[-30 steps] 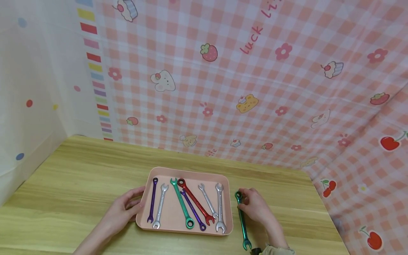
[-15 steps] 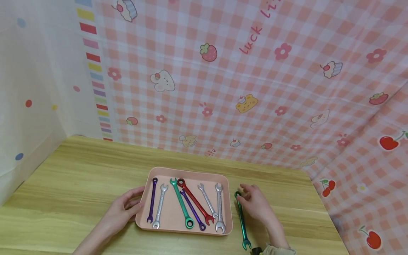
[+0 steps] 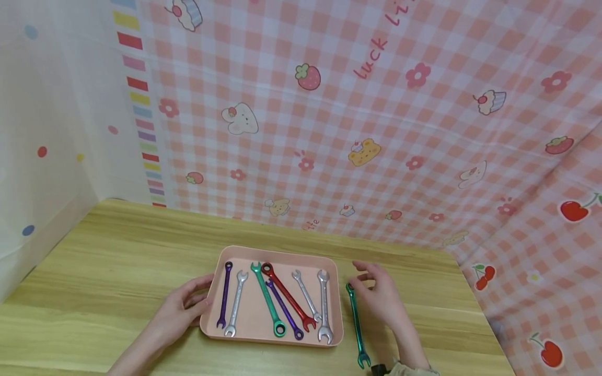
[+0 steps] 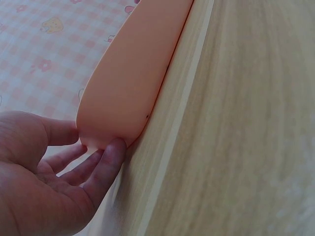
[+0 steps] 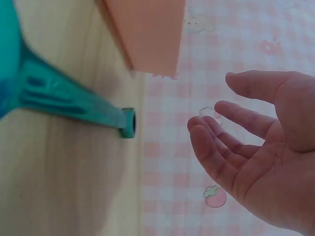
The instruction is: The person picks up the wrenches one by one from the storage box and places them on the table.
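Observation:
A shallow pink tray (image 3: 263, 341) holds several wrenches. My left hand (image 3: 176, 313) touches its outer left side; in the left wrist view, extended fingers (image 4: 107, 164) rest against the tray's end wall (image 4: 129, 73). Beside the tray on the right, a dark green combination wrench (image 3: 357, 326) lies on the table, ring end away from me. Over that ring end hovers my right hand (image 3: 380, 296), its fingers spread and holding nothing. In the right wrist view, the fingers (image 5: 211, 152) are apart from the green wrench (image 5: 74, 101).
Inside the tray lie purple wrenches (image 3: 224, 297), silver wrenches (image 3: 324, 308), a lighter green wrench (image 3: 268, 300) and a red wrench (image 3: 289, 297), some crossing. The wooden table (image 3: 141, 250) meets a checked cloth backdrop (image 3: 329, 115) behind and on the right.
My right hand has let go of the dark green wrench's ring end and lifted slightly, its fingers opening. The left hand and the tray have stayed in place.

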Demonstrator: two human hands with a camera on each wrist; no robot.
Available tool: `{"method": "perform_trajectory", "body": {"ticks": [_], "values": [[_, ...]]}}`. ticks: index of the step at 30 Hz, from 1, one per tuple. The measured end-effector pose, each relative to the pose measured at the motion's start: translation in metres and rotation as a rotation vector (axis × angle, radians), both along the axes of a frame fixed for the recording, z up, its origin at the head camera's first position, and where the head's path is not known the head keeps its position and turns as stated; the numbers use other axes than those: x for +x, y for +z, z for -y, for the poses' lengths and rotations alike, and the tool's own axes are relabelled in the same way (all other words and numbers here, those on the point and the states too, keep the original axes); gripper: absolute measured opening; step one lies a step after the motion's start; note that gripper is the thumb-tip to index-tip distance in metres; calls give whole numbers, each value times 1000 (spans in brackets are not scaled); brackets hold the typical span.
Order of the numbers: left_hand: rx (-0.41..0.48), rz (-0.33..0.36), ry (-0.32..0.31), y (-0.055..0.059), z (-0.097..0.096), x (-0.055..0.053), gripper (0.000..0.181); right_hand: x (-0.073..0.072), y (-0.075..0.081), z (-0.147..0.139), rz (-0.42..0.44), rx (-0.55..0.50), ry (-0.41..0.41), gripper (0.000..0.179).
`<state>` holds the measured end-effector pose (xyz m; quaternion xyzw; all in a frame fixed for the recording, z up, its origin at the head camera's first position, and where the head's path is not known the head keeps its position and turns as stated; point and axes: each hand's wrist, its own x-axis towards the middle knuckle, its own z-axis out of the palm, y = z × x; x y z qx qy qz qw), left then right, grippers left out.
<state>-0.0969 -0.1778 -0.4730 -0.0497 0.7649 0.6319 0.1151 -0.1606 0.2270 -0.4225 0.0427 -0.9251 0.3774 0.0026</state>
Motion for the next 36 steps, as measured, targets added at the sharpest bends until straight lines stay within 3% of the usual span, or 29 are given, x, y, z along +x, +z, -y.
{"method": "perform_trajectory", "body": {"ticks": [14, 36], "values": [[-2, 5, 2, -3, 1, -2, 59, 7, 16, 11, -49, -32, -5, 34], [0, 10, -3, -2, 1, -1, 59, 19, 22, 28, -113, -52, 52, 31]]}}
